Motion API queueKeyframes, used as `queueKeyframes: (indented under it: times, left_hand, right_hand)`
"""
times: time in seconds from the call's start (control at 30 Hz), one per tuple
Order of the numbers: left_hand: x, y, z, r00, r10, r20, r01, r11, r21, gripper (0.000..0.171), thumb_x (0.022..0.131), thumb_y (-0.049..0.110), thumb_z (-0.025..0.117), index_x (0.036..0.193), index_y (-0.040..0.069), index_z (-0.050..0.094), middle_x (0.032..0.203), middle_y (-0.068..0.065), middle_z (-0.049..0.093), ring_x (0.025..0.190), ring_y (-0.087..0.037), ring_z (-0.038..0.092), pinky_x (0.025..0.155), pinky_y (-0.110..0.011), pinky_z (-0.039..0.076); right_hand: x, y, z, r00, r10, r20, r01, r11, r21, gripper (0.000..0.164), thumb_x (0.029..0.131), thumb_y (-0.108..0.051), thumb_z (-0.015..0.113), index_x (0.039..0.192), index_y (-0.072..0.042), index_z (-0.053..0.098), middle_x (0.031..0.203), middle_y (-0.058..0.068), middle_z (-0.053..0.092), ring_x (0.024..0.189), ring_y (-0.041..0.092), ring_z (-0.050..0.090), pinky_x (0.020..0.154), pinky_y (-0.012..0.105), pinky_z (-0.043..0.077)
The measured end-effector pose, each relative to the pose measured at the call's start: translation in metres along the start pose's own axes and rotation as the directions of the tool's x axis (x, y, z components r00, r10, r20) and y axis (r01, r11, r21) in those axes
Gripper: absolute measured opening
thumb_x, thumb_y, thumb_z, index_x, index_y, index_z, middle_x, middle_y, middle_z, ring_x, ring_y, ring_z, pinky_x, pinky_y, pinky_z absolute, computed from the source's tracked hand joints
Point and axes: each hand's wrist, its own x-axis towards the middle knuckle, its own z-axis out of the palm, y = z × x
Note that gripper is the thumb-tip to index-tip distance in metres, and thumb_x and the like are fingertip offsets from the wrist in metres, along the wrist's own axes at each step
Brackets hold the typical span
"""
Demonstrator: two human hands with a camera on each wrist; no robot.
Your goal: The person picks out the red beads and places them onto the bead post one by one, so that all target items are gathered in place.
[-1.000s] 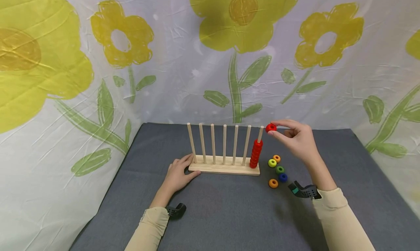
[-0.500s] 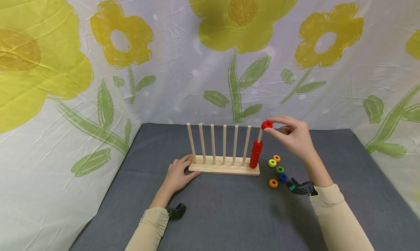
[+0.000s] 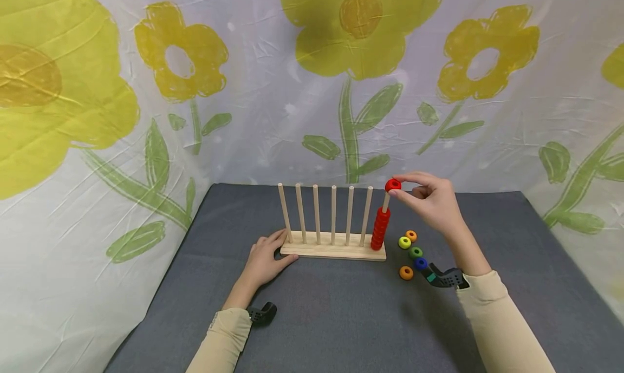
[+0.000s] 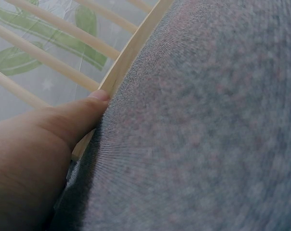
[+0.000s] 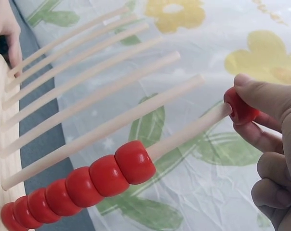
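A wooden peg rack (image 3: 333, 249) stands on the table, with several upright pegs along its base. Red beads (image 3: 379, 229) are stacked on its rightmost peg; the other pegs are bare. My right hand (image 3: 434, 200) pinches one more red bead (image 5: 242, 107) between thumb and fingers. In the right wrist view that bead sits at the tip of the rightmost peg, its hole meeting the peg, apart from the stack below. At the rack's left end, my left hand (image 3: 263, 260) grips the base, thumb (image 4: 90, 108) along the front edge and fingers at the back, partly hidden.
Right of the rack lie several loose beads: an orange bead (image 3: 411, 236), a yellow bead (image 3: 404, 242), a green bead (image 3: 416, 253), a blue bead (image 3: 421, 263) and a nearer orange bead (image 3: 406, 273). A flower-printed cloth (image 3: 263, 118) hangs behind the grey table (image 3: 322, 319).
My right hand has moved left with the red bead, from beside the rightmost peg onto its tip. The left hand and the rack have stayed still.
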Motion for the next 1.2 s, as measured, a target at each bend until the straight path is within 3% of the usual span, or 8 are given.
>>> queueKeyframes:
  times: [0.17, 0.5, 1.2]
  left_hand:
    - [-0.002, 0.000, 0.000, 1.000, -0.006, 0.010, 0.006, 1.000, 0.001, 0.082, 0.092, 0.055, 0.071, 0.155, 0.010, 0.044, 0.156, -0.011, 0.043, 0.119, -0.034, 0.048, 0.097, -0.054, 0.036]
    - [-0.001, 0.001, -0.001, 1.000, -0.003, 0.006, 0.003, 1.000, 0.007, 0.083, 0.092, 0.055, 0.071, 0.155, 0.009, 0.044, 0.156, -0.011, 0.043, 0.119, -0.035, 0.048, 0.097, -0.054, 0.036]
    - [-0.001, 0.002, -0.001, 1.000, -0.006, 0.009, 0.006, 1.000, -0.002, 0.082, 0.092, 0.054, 0.072, 0.155, 0.010, 0.044, 0.156, -0.011, 0.042, 0.120, -0.034, 0.048, 0.099, -0.054, 0.036]
  right_hand:
    - [0.001, 0.000, 0.002, 1.000, -0.002, 0.014, 0.002, 1.000, 0.006, 0.027, 0.085, 0.006, 0.080, 0.111, 0.006, 0.075, 0.085, 0.014, 0.060, 0.047, 0.000, 0.017, 0.045, 0.029, 0.021]
    - [-0.002, 0.003, 0.007, 0.998, 0.042, 0.045, -0.042, 0.999, -0.007, 0.027, 0.088, -0.001, 0.080, 0.114, 0.002, 0.076, 0.099, 0.014, 0.066, 0.044, -0.001, 0.019, 0.044, 0.028, 0.023]
    - [-0.008, 0.012, 0.011, 0.998, 0.046, 0.041, -0.045, 0.999, -0.024, 0.028, 0.087, -0.003, 0.081, 0.115, 0.000, 0.077, 0.081, 0.010, 0.061, 0.043, 0.002, 0.017, 0.043, 0.030, 0.021]
